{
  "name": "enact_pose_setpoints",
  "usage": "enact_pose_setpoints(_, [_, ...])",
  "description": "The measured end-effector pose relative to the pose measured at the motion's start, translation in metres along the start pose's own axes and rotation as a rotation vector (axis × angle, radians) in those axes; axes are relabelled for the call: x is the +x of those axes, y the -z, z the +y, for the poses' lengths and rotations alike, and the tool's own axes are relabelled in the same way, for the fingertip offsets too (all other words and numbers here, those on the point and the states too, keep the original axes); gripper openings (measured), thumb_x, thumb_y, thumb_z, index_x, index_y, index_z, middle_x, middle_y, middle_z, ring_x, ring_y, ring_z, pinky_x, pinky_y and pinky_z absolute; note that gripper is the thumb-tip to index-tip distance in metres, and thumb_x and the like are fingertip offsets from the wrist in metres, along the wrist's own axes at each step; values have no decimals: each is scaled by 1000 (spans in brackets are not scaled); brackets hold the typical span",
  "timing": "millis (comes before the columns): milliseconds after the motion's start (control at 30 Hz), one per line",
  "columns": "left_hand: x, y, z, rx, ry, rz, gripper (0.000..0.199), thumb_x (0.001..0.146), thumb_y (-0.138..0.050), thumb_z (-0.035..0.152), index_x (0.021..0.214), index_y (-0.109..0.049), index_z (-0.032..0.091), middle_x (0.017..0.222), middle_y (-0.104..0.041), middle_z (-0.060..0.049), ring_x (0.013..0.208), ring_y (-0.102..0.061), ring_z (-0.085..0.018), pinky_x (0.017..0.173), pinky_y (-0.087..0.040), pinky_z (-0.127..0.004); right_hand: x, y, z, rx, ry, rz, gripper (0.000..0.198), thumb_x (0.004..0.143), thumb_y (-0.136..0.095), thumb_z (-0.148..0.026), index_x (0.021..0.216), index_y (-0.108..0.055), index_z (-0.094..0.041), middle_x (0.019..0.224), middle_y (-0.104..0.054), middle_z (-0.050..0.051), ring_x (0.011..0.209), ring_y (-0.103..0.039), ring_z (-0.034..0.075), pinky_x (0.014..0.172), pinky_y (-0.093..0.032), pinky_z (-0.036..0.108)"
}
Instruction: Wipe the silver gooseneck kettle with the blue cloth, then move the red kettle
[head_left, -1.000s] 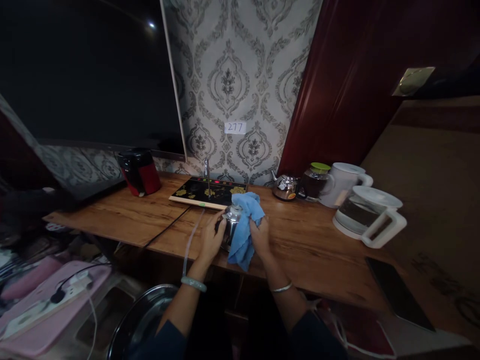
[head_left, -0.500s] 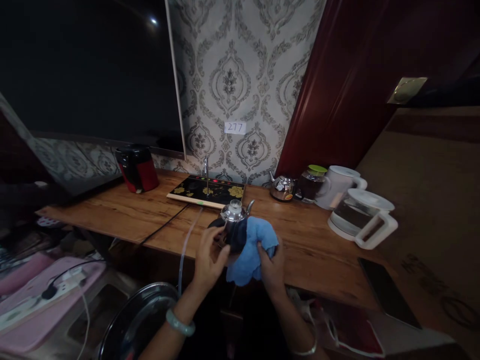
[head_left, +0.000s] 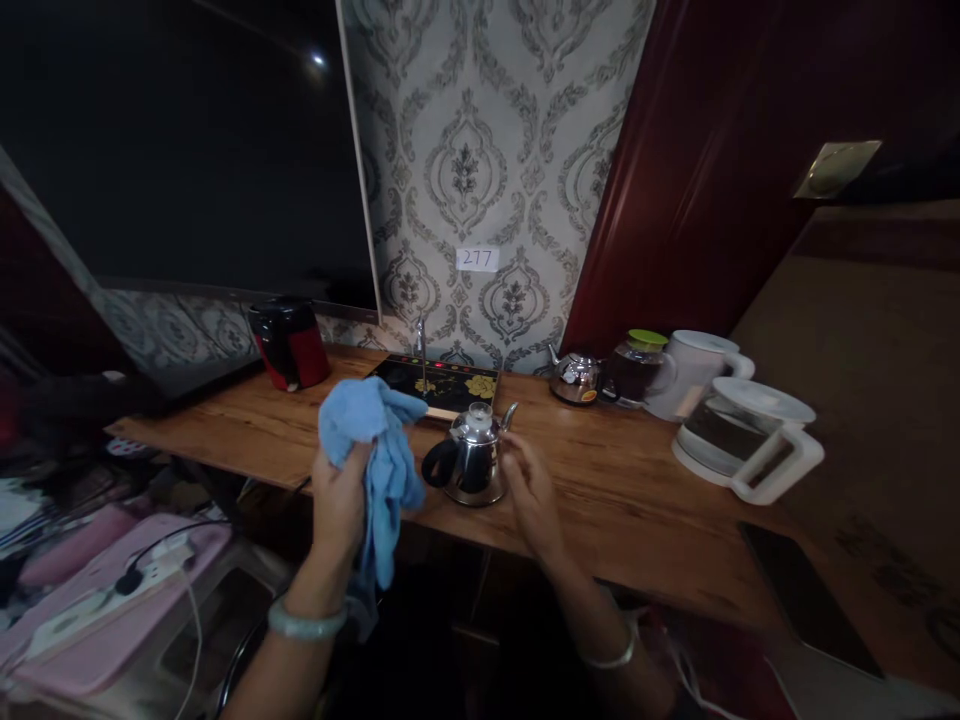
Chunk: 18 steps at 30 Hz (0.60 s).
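Observation:
A blue cloth [head_left: 386, 460] is bunched in my left hand [head_left: 337, 510], which is closed around it; folds hang down on the right of the fist. Just right of the cloth, a shiny metal kettle [head_left: 476, 465] stands upright near the table's front edge. Its black handle points left and its spout rises to the right. My right hand [head_left: 532, 490] is at the kettle's right side below the spout, fingers stretched out; whether the fingertips touch the metal is hard to make out.
Behind the kettle lies a black flowered hot plate [head_left: 480, 385] with a thin tap [head_left: 421, 350]. A second kettle [head_left: 576, 378], a green-lidded jug [head_left: 637, 370] and white-handled jugs [head_left: 750, 440] stand right. A phone [head_left: 810, 595] lies near the right edge; a red-black pot [head_left: 289, 345] stands left.
The cloth has passed from my right hand to my left and moved left, away from the kettle. The kettle now stands on the table, with my right hand at its spout side.

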<state>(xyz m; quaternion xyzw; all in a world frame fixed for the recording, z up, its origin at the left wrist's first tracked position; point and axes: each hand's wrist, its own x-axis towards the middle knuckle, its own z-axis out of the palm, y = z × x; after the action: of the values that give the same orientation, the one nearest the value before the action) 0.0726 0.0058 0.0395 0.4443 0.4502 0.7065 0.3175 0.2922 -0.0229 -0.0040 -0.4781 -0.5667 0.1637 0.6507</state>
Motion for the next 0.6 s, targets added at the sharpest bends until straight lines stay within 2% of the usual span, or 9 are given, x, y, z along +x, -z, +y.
enact_pose_setpoints(67, [28, -15, 6, 10, -29, -90, 36, 71, -71, 43, 94, -68, 16, 83, -72, -3, 76, -66, -19, 73, -55, -30, 19, -3, 18, -98, 70, 38, 41, 92, -50, -40, 129, -60, -24, 131, -62, 9, 125, -52, 25, 108, -40, 48])
enact_pose_setpoints(167, [56, -50, -6, 17, -13, -342, 38, 67, -74, 40, 95, -70, 15, 88, -73, -6, 81, -67, -21, 77, -54, -32, 40, -17, 39, -167, 141, 0, 53, 92, -47, -41, 143, -46, -24, 148, -47, 9, 138, -39, 25, 115, -30, 50])
enact_pose_setpoints(267, [68, -82, -34, -2, 145, -639, 43, 63, -76, 43, 96, -72, 15, 89, -75, -6, 84, -68, -23, 80, -53, -34, 45, -35, 55, -187, 130, -79, 57, 94, -44, -42, 147, -39, -23, 153, -41, 10, 142, -34, 25, 117, -28, 49])
enact_pose_setpoints(333, [71, -96, -52, 27, 282, -759, 46, 61, -78, 48, 91, -73, 13, 83, -74, -7, 81, -68, -23, 79, -53, -34, 41, -43, 61, -203, 117, -89, 55, 95, -41, -40, 148, -38, -23, 149, -44, 11, 139, -38, 24, 116, -30, 48])
enact_pose_setpoints(433, [76, -104, -71, 30, 394, -822, 52, 60, -80, 54, 91, -73, 13, 80, -74, -7, 77, -69, -23, 76, -53, -33, 35, -47, 63, -248, 130, -55, 52, 97, -38, -37, 147, -39, -23, 145, -49, 10, 135, -42, 24, 113, -33, 48])
enact_pose_setpoints(600, [92, -112, -83, 37, 414, -892, 49, 57, -83, 45, 92, -74, 13, 84, -76, -6, 78, -69, -22, 75, -53, -29, 33, -46, 61, -326, 154, -36, 50, 98, -36, -34, 147, -38, -24, 143, -51, 10, 132, -44, 23, 111, -36, 47])
